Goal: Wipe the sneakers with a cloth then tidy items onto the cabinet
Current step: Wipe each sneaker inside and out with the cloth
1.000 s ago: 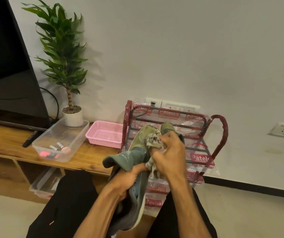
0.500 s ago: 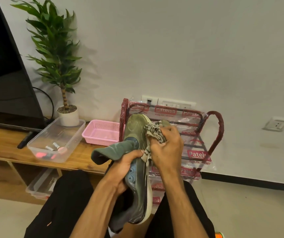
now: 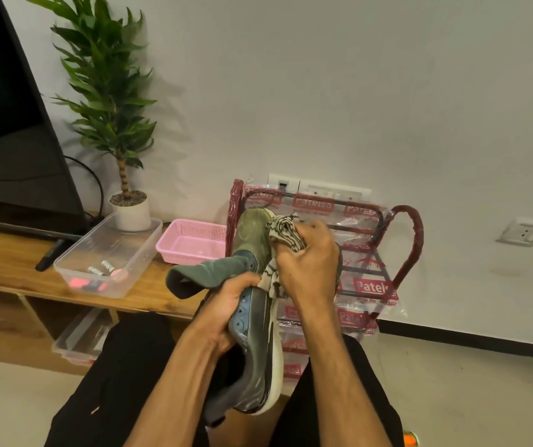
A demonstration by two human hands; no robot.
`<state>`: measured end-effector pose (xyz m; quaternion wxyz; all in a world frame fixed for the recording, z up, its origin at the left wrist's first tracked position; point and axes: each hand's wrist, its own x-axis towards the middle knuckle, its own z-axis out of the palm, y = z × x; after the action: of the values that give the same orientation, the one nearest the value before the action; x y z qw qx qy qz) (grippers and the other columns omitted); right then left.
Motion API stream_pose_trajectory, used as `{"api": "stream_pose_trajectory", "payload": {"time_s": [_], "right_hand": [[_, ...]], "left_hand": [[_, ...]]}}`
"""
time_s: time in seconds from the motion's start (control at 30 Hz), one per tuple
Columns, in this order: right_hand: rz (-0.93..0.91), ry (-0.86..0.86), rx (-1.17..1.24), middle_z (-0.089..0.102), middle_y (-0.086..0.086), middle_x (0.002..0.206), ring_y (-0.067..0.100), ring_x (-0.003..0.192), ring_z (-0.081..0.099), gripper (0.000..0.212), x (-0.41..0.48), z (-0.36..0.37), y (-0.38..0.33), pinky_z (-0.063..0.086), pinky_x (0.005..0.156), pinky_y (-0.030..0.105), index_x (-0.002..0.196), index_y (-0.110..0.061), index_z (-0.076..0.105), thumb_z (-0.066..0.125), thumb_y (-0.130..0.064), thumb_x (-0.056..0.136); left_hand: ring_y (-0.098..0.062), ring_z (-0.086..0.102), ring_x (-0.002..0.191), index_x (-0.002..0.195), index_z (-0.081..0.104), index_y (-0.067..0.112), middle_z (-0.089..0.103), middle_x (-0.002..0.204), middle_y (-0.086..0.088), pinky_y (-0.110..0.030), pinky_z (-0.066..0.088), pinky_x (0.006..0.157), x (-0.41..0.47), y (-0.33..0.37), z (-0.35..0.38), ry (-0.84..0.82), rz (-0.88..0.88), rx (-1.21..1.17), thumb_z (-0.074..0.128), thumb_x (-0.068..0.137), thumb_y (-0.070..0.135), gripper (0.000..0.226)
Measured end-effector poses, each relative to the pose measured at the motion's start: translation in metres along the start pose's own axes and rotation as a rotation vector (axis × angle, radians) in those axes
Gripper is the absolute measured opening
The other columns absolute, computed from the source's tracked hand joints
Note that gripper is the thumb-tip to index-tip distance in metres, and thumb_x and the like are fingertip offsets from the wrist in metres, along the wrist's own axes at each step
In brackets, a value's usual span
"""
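An olive-green sneaker (image 3: 255,321) with a white sole stands toe-up over my lap, its tongue flopped out to the left. My left hand (image 3: 226,309) grips it around the middle from the left side. My right hand (image 3: 308,264) holds a bunched striped cloth (image 3: 286,233) and presses it against the sneaker's upper right side near the toe. The wooden cabinet (image 3: 7,259) runs along the left.
On the cabinet sit a clear plastic box (image 3: 110,253) with small items, a pink basket (image 3: 194,241), a potted plant (image 3: 129,208), a remote and a dark TV (image 3: 7,140). A red wrapped shoe rack (image 3: 378,253) stands behind the sneaker against the wall.
The sneaker has turned from tilted to more upright, toe up. My right hand with the cloth has shifted slightly up along the sneaker's right side.
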<state>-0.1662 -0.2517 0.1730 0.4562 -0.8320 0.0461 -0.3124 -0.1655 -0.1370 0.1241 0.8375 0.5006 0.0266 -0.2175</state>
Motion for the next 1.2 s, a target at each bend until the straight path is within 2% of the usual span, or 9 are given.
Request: {"api": "stream_pose_trajectory", "payload": {"time_s": [0.17,0.4,0.53,0.6,0.67,0.77,0.97,1.1,1.2], "right_hand": [[-0.009,-0.214,0.032,0.058,-0.007,0.092,0.004,0.084,0.057,0.011,-0.019,0.004,0.008,0.048,0.075,0.019,0.089,-0.020,0.075,0.072,-0.013,0.080],[0.006,0.014,0.022,0.056,-0.001,0.093,0.005,0.080,0.053,0.014,-0.003,0.014,0.011,0.047,0.073,0.023,0.090,-0.013,0.072,0.068,-0.005,0.079],[0.106,-0.239,0.012,0.056,-0.012,0.089,-0.002,0.080,0.054,0.008,-0.024,0.004,0.019,0.044,0.069,0.015,0.088,-0.016,0.072,0.073,-0.014,0.080],[0.124,-0.275,-0.022,0.056,-0.012,0.086,0.002,0.078,0.055,0.006,-0.024,-0.002,0.022,0.049,0.070,0.023,0.079,-0.018,0.070,0.075,-0.016,0.079],[0.138,-0.201,-0.020,0.058,-0.006,0.089,0.009,0.077,0.057,0.011,-0.019,-0.003,0.022,0.052,0.071,0.029,0.074,-0.018,0.066,0.075,-0.014,0.078],[0.128,0.000,0.001,0.059,-0.001,0.095,0.013,0.083,0.058,0.014,-0.012,0.000,0.020,0.052,0.077,0.033,0.084,-0.019,0.068,0.073,-0.008,0.078],[0.093,-0.250,-0.025,0.056,-0.009,0.087,0.003,0.078,0.056,0.011,-0.028,-0.007,0.020,0.045,0.065,0.021,0.080,-0.023,0.065,0.072,-0.015,0.080],[0.079,-0.149,-0.011,0.056,-0.012,0.088,-0.003,0.076,0.052,0.008,-0.015,-0.002,0.019,0.040,0.065,0.015,0.086,-0.015,0.068,0.072,-0.012,0.080],[0.025,0.034,-0.014,0.052,-0.007,0.096,-0.007,0.075,0.045,0.017,-0.001,0.003,0.014,0.041,0.070,0.012,0.093,-0.013,0.072,0.068,-0.003,0.080]], "left_hand": [[-0.029,0.062,0.060,0.083,0.069,0.000,0.066,0.070,-0.017,-0.036,0.050,0.066,0.004,0.004,-0.011,-0.002,-0.018,-0.087,0.065,0.069,0.017,0.022],[-0.023,0.059,0.049,0.071,0.066,0.003,0.063,0.059,-0.012,-0.030,0.050,0.055,0.008,-0.002,-0.004,0.035,-0.041,-0.048,0.060,0.075,0.015,0.014],[-0.025,0.063,0.056,0.078,0.071,0.001,0.068,0.067,-0.014,-0.033,0.051,0.062,0.007,-0.006,-0.015,0.010,-0.078,-0.109,0.061,0.071,0.017,0.019],[-0.026,0.064,0.060,0.079,0.072,0.001,0.068,0.071,-0.015,-0.033,0.052,0.063,0.005,-0.011,-0.013,-0.016,-0.113,-0.132,0.059,0.074,0.015,0.021],[-0.029,0.062,0.068,0.086,0.071,0.000,0.067,0.079,-0.017,-0.037,0.051,0.070,0.004,-0.017,-0.010,-0.023,-0.137,-0.120,0.061,0.075,0.017,0.023],[-0.031,0.061,0.074,0.093,0.067,-0.002,0.065,0.084,-0.021,-0.041,0.051,0.076,0.004,-0.022,-0.009,-0.045,-0.137,-0.074,0.065,0.074,0.020,0.029],[-0.028,0.066,0.063,0.081,0.072,-0.001,0.069,0.075,-0.018,-0.036,0.054,0.068,0.007,-0.016,-0.014,-0.083,-0.133,-0.099,0.057,0.075,0.017,0.024],[-0.029,0.067,0.066,0.086,0.071,0.000,0.070,0.078,-0.019,-0.039,0.053,0.073,0.005,-0.018,-0.009,-0.029,-0.093,-0.028,0.065,0.072,0.019,0.025],[-0.026,0.066,0.059,0.087,0.070,0.001,0.069,0.074,-0.017,-0.030,0.054,0.059,0.000,-0.022,-0.003,0.038,-0.067,0.119,0.067,0.078,0.011,0.014]]}}
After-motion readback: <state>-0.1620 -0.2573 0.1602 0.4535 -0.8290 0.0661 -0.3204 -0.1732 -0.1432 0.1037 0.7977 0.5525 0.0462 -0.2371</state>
